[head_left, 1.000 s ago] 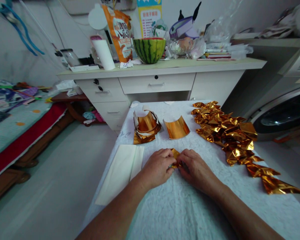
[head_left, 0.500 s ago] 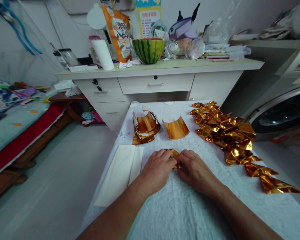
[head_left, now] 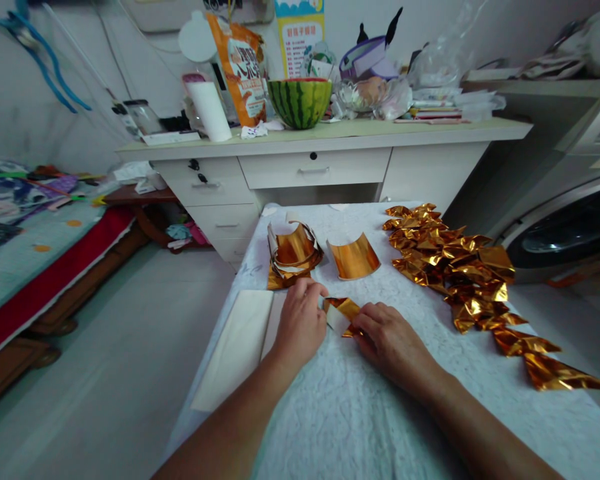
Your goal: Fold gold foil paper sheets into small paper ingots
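Note:
A partly folded piece of gold foil paper (head_left: 350,308), its pale back showing at the left, lies on the cloth-covered table between my hands. My right hand (head_left: 394,339) pinches its right end. My left hand (head_left: 301,319) is just left of the foil, apart from it, with fingers bent and the index finger and thumb parted. Beyond it sits a curled stack of gold foil sheets (head_left: 294,248). A single curved gold sheet (head_left: 355,257) lies right of the stack. Folded white paper (head_left: 235,347) rests beside my left forearm.
Several folded gold foil pieces (head_left: 450,263) form a heap along the table's right side. Behind the table (head_left: 340,413) stands a white cabinet (head_left: 275,163) bearing a cut watermelon (head_left: 300,105) and an orange pouch (head_left: 240,77). A washing machine (head_left: 575,173) is at right, a bed (head_left: 45,260) at left.
My left hand has come off the foil and moved left and slightly away from me, uncovering the foil's pale side. My right hand stays at the foil's right end.

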Tool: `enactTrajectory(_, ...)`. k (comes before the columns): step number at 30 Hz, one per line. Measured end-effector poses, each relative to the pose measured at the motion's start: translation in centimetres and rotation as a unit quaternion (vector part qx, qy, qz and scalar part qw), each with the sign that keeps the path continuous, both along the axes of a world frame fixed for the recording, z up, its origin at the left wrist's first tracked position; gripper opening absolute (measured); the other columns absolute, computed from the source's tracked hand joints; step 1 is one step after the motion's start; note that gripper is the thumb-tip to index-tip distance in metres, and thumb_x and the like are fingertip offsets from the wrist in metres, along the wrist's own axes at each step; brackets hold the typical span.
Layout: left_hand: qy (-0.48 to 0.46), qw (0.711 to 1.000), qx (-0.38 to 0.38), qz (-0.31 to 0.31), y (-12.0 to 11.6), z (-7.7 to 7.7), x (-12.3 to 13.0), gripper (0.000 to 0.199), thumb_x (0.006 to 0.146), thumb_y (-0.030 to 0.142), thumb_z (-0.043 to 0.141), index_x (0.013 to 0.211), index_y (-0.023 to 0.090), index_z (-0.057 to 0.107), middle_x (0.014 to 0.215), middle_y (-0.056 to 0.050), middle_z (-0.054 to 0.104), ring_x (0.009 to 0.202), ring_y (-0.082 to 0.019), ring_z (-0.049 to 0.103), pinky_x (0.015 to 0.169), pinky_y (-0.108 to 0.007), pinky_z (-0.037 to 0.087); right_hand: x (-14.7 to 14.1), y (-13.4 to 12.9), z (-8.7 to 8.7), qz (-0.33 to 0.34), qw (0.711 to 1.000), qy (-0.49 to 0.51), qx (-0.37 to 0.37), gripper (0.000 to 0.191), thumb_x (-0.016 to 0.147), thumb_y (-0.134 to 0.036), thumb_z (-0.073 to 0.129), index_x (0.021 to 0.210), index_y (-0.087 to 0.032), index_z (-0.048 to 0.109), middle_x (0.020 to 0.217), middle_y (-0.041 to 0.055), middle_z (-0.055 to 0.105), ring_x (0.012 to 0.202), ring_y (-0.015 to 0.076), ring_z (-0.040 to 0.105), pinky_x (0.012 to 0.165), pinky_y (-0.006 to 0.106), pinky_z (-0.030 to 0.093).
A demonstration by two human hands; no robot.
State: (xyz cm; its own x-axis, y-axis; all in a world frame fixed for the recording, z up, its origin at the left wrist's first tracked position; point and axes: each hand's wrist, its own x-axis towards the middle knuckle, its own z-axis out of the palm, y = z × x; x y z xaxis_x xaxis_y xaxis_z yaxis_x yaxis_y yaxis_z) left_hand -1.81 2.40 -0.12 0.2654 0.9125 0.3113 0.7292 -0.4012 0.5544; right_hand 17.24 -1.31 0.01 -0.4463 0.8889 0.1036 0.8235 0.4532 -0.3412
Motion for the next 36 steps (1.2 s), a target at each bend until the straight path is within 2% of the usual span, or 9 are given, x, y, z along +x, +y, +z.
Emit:
enactTrajectory(2,-0.005,1.0,-0.02,0.006,0.5,-0.4,-0.3,0.037,0.071,-0.005,0.043,0.096,0.019,0.057,0.105,-0.007,0.055,0.108,-0.022,0.052,0.097,-0.038,0.043,-0.2,-0.1,0.1,0.006,1.0,-0.017,0.004,0.014,0.087,-0.011,0.056,0.092,-0.018,0.067,0.091,0.0064,0.063,0.085,0.0203,0.055,0.077,0.034,0.041)
enactTrajectory(7,0.017,0.996,-0.051,-0.069,1.0,-0.8,-0.2,0.029,0.078,-0.001,0.044,0.091,0.02,0.058,0.102,-0.003,0.062,0.102,-0.021,0.054,0.095,-0.037,0.042,-0.4,-0.1,0.6,0.003,1.0,-0.027,-0.008,0.017,0.088,-0.01,0.056,0.089,-0.02,0.07,0.091,0.006,0.065,0.086,0.02,0.056,0.078,0.033,0.04)
enactTrajectory(13,0.009,0.996,-0.074,-0.049,0.9,-0.8,0.1,0.017,0.081,0.006,0.054,0.088,0.021,0.055,0.094,-0.002,0.063,0.096,-0.021,0.054,0.087,-0.035,0.042,0.4,0.2,0.7,-0.019,0.999,-0.019,-0.025,0.023,0.084,-0.005,0.053,0.088,-0.019,0.069,0.092,0.0055,0.066,0.089,0.0208,0.055,0.079,0.034,0.04)
enactTrajectory(20,0.022,0.993,-0.072,-0.089,1.0,-1.0,0.1,0.012,0.08,0.008,0.057,0.079,0.02,0.058,0.088,-0.001,0.06,0.091,-0.02,0.053,0.084,-0.033,0.041,1.3,0.2,0.5,-0.001,1.0,-0.013,-0.013,0.018,0.081,-0.009,0.055,0.09,-0.019,0.066,0.09,0.0047,0.063,0.086,0.0201,0.053,0.078,0.034,0.038)
enactTrajectory(26,-0.016,0.99,-0.062,-0.127,0.8,-1.1,0.3,0.019,0.077,0.001,0.053,0.08,0.019,0.058,0.091,-0.001,0.06,0.092,-0.018,0.054,0.085,-0.032,0.043,1.3,0.3,0.4,0.011,0.999,-0.03,0.014,0.012,0.084,-0.012,0.057,0.086,-0.019,0.066,0.087,0.0045,0.064,0.083,0.02,0.053,0.073,0.033,0.037)
enactTrajectory(30,-0.027,0.99,-0.064,-0.121,0.7,-1.0,0.4,0.021,0.076,-0.001,0.052,0.08,0.019,0.057,0.092,-0.001,0.059,0.092,-0.018,0.055,0.083,-0.03,0.045,1.2,0.3,0.3,0.009,0.999,-0.042,0.025,0.013,0.083,-0.011,0.058,0.085,-0.019,0.068,0.085,0.0045,0.065,0.082,0.0198,0.054,0.072,0.033,0.036)
enactTrajectory(36,0.004,0.988,-0.07,-0.138,0.7,-1.0,0.6,0.027,0.08,0.001,0.053,0.096,0.021,0.061,0.096,-0.002,0.064,0.096,-0.019,0.056,0.087,-0.032,0.045,1.0,0.2,0.5,0.012,0.997,-0.065,0.034,0.011,0.086,-0.014,0.059,0.084,-0.018,0.068,0.087,0.0051,0.066,0.081,0.0198,0.054,0.072,0.033,0.035)
